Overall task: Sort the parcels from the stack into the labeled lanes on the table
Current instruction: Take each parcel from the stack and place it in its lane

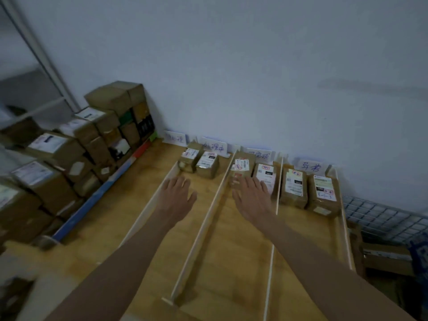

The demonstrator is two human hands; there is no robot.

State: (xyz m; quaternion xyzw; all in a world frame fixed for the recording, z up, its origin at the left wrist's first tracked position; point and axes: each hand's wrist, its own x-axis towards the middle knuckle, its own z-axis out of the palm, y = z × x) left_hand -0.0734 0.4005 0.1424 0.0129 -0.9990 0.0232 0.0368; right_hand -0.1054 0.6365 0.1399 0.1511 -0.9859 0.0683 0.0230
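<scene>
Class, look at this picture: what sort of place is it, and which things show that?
Probably a parcel sorting station: a stack of labelled boxes at left, a wooden table split into lanes by dividers, and handwritten lane signs against the wall.

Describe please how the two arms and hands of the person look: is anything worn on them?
Both forearms are bare as far as the picture shows; no sleeve is visible. The left hand and the right hand wear no gloves. I can see no ring, watch or bracelet on either, though the picture is dim and a little blurred, so small items could be missed.
</scene>
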